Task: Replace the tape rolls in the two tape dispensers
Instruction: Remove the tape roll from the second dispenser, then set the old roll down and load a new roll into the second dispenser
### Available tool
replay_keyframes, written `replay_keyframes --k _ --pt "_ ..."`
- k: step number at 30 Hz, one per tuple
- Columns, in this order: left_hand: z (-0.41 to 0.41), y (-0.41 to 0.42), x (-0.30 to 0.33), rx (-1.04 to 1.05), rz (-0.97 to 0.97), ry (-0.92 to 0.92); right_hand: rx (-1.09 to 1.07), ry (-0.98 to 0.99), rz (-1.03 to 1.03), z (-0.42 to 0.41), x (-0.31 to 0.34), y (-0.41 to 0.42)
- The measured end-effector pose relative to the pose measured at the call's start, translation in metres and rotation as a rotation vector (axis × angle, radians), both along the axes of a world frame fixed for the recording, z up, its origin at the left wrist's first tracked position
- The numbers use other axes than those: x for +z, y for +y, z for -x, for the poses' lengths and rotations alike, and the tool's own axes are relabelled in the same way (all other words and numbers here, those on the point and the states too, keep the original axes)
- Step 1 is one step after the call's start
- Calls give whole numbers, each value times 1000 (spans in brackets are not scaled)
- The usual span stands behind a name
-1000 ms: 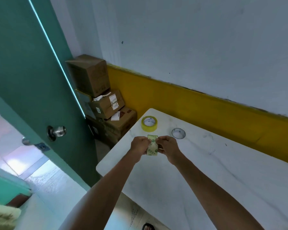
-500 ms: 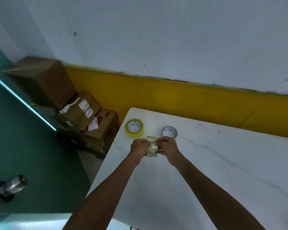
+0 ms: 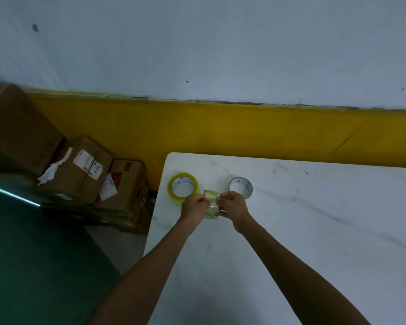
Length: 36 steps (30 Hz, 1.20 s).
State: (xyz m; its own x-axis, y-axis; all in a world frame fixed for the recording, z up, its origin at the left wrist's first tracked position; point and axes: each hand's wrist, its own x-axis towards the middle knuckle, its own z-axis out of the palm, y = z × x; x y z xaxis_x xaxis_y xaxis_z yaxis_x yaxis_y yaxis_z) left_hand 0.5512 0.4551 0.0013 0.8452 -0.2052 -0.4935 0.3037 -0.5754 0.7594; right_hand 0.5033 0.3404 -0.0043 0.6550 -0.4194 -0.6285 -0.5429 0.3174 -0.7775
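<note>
A pale tape roll with green print [image 3: 212,204] is held upright above the white marble table [image 3: 314,231]. My left hand [image 3: 194,208] grips its left side and my right hand [image 3: 233,207] its right side, with the fingertips pinching at the roll's top edge. Just behind the hands, a yellowish tape roll [image 3: 182,186] lies flat near the table's left corner. A thin grey roll or bare core [image 3: 240,186] lies flat to its right. No tape dispenser is in view.
Stacked cardboard boxes [image 3: 85,170] stand on the floor left of the table, against a wall with a yellow lower band [image 3: 244,130]. A dark green door [image 3: 33,254] fills the lower left. The table's left edge runs close beside my left forearm.
The camera has swung to the right, so the door and its knob have slid out of view. Both hands have stayed on the printed tape roll in about the same spot over the table.
</note>
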Motion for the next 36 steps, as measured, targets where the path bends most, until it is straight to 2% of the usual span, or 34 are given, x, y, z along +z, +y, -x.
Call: replay_keyframes --k 9,13,16,19,23,29,31,36 --pt "-17 -16 -12 -536 -369 -547 43 182 429 2 -27 -2" --pt "-21 -30 -10 -730 -547 -711 -7 203 417 7 -33 -11" --pt "-24 -33 -20 -877 -609 -697 -43 200 384 10 -36 -17" --pt "-22 -31 -30 -890 -635 -641 -66 200 375 18 -39 -23" --pt "-26 -26 -67 -865 -608 -698 -71 216 347 26 -50 -30" --pt "-20 -30 -53 -911 -707 -681 -73 186 290 29 -54 -30" --pt "-19 -32 -52 -904 -682 -685 -74 181 274 29 -52 -29" --pt "-24 -34 -34 -734 -553 -732 -78 170 235 28 -49 -30"
